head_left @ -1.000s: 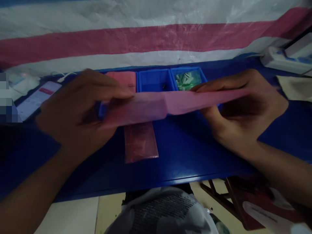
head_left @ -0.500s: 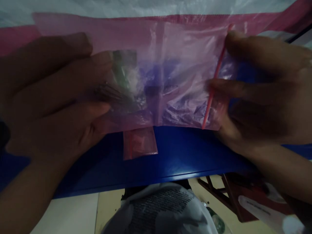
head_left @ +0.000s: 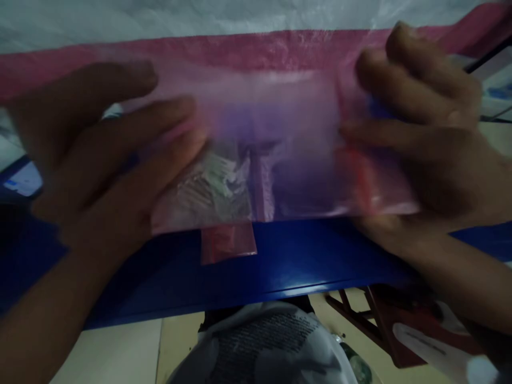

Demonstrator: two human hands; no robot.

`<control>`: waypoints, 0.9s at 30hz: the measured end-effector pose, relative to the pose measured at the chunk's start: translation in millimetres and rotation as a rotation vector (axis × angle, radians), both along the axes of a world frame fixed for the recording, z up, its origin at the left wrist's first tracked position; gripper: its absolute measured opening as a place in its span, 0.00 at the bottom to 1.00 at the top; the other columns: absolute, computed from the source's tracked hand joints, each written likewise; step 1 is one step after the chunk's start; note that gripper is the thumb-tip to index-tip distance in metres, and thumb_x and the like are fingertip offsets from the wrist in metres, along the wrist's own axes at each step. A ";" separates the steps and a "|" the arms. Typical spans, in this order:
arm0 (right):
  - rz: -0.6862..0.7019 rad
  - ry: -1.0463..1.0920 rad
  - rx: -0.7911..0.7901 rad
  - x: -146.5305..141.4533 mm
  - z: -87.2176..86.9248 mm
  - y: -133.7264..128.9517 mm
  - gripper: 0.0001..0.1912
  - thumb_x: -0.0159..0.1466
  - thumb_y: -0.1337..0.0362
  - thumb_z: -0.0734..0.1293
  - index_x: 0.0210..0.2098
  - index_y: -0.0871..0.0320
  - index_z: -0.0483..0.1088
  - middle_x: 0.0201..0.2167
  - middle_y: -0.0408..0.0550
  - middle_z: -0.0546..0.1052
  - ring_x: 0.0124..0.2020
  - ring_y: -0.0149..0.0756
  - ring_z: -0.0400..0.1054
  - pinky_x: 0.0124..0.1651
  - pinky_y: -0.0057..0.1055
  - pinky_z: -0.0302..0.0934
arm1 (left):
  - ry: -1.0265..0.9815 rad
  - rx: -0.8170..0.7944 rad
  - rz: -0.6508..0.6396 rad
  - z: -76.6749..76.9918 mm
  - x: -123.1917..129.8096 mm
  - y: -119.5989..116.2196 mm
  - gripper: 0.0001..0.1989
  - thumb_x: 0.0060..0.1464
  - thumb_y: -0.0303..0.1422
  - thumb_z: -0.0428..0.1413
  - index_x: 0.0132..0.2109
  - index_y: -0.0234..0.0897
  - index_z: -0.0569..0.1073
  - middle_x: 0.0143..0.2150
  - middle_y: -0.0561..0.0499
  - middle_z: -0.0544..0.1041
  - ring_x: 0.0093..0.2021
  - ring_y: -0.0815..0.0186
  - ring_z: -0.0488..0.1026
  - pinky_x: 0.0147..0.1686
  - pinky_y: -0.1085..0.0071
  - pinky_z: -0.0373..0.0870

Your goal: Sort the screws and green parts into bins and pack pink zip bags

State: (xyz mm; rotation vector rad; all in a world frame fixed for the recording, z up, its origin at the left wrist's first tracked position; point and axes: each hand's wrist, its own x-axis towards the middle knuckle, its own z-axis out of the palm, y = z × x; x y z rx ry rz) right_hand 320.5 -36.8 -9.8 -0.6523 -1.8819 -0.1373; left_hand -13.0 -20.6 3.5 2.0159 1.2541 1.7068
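Note:
A large clear pink plastic bag (head_left: 304, 160) spans the space between my two hands over a blue tabletop. Inside its lower left part lies a small clear packet (head_left: 220, 176) with thin metallic pieces and something pale green. My left hand (head_left: 108, 144) grips the bag's left side, its fingers stretched across the front. At the other end my right hand (head_left: 424, 122) pinches the bag near its red strip, which is blurred. A small pink zip bag (head_left: 228, 242) rests on the blue surface, partly covered by the large bag.
The blue table's (head_left: 304, 266) front edge runs before my body. Pink and white sheeting (head_left: 240, 50) lies at the back. A dark red wooden stool (head_left: 384, 325) stands at the lower right. A lit screen (head_left: 24, 178) shows at the left.
The small packet inside the large bag has slid down and become clearer. The bag's right end has shifted and its red strip is now bent. Several right fingers have lifted and spread.

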 end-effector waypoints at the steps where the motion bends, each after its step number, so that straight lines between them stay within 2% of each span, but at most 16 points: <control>1: -0.033 0.033 -0.031 -1.8 -1.5 -1.9 0.18 0.75 0.46 0.70 0.63 0.33 0.79 0.63 0.30 0.82 0.73 0.52 0.70 0.81 0.53 0.60 | 0.189 0.094 -0.028 1.2 8.5 -1.2 0.13 0.54 0.53 0.74 0.38 0.54 0.85 0.43 0.52 0.86 0.69 0.46 0.73 0.73 0.43 0.72; 2: -0.067 0.072 -0.064 -4.2 -2.7 -3.6 0.15 0.75 0.49 0.71 0.59 0.34 0.81 0.57 0.34 0.86 0.68 0.53 0.76 0.75 0.54 0.68 | 0.303 0.145 -0.085 2.2 16.0 -3.4 0.10 0.61 0.51 0.69 0.43 0.55 0.87 0.43 0.54 0.86 0.63 0.48 0.78 0.71 0.44 0.73; 3: -0.097 0.126 -0.095 -7.2 -3.7 -5.0 0.11 0.75 0.54 0.72 0.55 0.36 0.84 0.50 0.36 0.88 0.58 0.52 0.82 0.65 0.52 0.75 | 0.372 0.137 -0.122 2.9 22.1 -6.6 0.10 0.66 0.50 0.65 0.48 0.55 0.87 0.45 0.55 0.87 0.58 0.50 0.81 0.66 0.46 0.77; 4: -0.117 0.191 -0.126 -10.7 -4.3 -6.0 0.07 0.73 0.57 0.75 0.49 0.39 0.85 0.42 0.37 0.88 0.46 0.48 0.84 0.52 0.48 0.78 | 0.330 0.118 -0.097 3.3 26.8 -10.4 0.10 0.67 0.49 0.64 0.47 0.55 0.87 0.44 0.56 0.87 0.52 0.53 0.83 0.57 0.51 0.81; 5: -0.120 0.264 -0.160 -14.3 -4.6 -6.6 0.03 0.71 0.60 0.76 0.43 0.42 0.85 0.36 0.37 0.87 0.36 0.43 0.83 0.41 0.43 0.76 | 0.267 0.059 -0.083 3.5 30.4 -14.2 0.10 0.67 0.49 0.65 0.46 0.54 0.87 0.43 0.57 0.87 0.45 0.57 0.83 0.48 0.55 0.83; 7: -0.077 0.353 -0.258 -20.8 -4.1 -6.8 0.05 0.68 0.61 0.78 0.34 0.47 0.82 0.28 0.36 0.83 0.27 0.37 0.76 0.30 0.37 0.69 | 0.098 -0.061 -0.066 3.7 34.7 -20.0 0.11 0.65 0.49 0.68 0.38 0.51 0.87 0.36 0.59 0.87 0.32 0.63 0.81 0.31 0.62 0.78; 10: -0.020 0.368 -0.361 -25.6 -3.1 -6.5 0.09 0.67 0.65 0.77 0.31 0.49 0.80 0.25 0.35 0.81 0.25 0.33 0.73 0.27 0.33 0.65 | -0.043 -0.181 -0.156 4.9 37.5 -21.4 0.13 0.63 0.48 0.71 0.34 0.48 0.86 0.30 0.60 0.85 0.25 0.68 0.77 0.24 0.67 0.72; 12: 0.001 0.374 -0.364 -25.4 -3.3 -6.7 0.09 0.67 0.66 0.77 0.31 0.50 0.80 0.25 0.34 0.80 0.24 0.31 0.71 0.27 0.32 0.64 | -0.099 -0.204 -0.174 5.5 38.3 -18.3 0.17 0.59 0.50 0.74 0.30 0.46 0.84 0.27 0.61 0.82 0.25 0.70 0.76 0.24 0.68 0.71; 14: 0.008 0.389 -0.335 -23.7 -4.3 -7.2 0.08 0.68 0.64 0.77 0.32 0.50 0.80 0.25 0.35 0.79 0.25 0.31 0.70 0.28 0.32 0.63 | -0.114 -0.193 -0.207 4.8 38.7 -14.1 0.20 0.56 0.52 0.74 0.28 0.45 0.82 0.28 0.61 0.82 0.27 0.69 0.78 0.28 0.68 0.75; 17: -0.014 0.417 -0.299 -21.7 -5.7 -7.8 0.10 0.71 0.58 0.76 0.33 0.49 0.80 0.26 0.38 0.77 0.25 0.33 0.67 0.29 0.34 0.61 | -0.083 -0.175 -0.256 1.6 38.8 -9.1 0.13 0.57 0.49 0.75 0.37 0.46 0.87 0.36 0.58 0.87 0.34 0.65 0.83 0.34 0.66 0.82; 19: -0.025 0.439 -0.299 -21.8 -5.8 -7.7 0.12 0.72 0.55 0.76 0.32 0.50 0.80 0.25 0.39 0.75 0.24 0.33 0.65 0.28 0.35 0.59 | -0.070 -0.213 -0.256 -0.4 38.4 -7.4 0.12 0.58 0.46 0.75 0.42 0.45 0.88 0.37 0.56 0.88 0.35 0.65 0.83 0.34 0.68 0.82; 23: -0.001 0.465 -0.305 -24.1 -5.1 -6.3 0.12 0.71 0.53 0.77 0.33 0.49 0.80 0.25 0.38 0.78 0.23 0.34 0.67 0.26 0.35 0.62 | -0.096 -0.235 -0.231 -0.7 36.6 -7.3 0.09 0.57 0.38 0.77 0.42 0.42 0.88 0.37 0.55 0.88 0.33 0.68 0.83 0.31 0.74 0.81; 27: 0.037 0.466 -0.356 -23.9 -5.2 -9.0 0.14 0.72 0.51 0.75 0.32 0.48 0.78 0.25 0.39 0.77 0.22 0.37 0.69 0.26 0.37 0.63 | -0.066 -0.250 -0.186 2.0 37.9 -7.9 0.06 0.58 0.33 0.75 0.43 0.42 0.88 0.37 0.55 0.88 0.35 0.67 0.85 0.33 0.76 0.83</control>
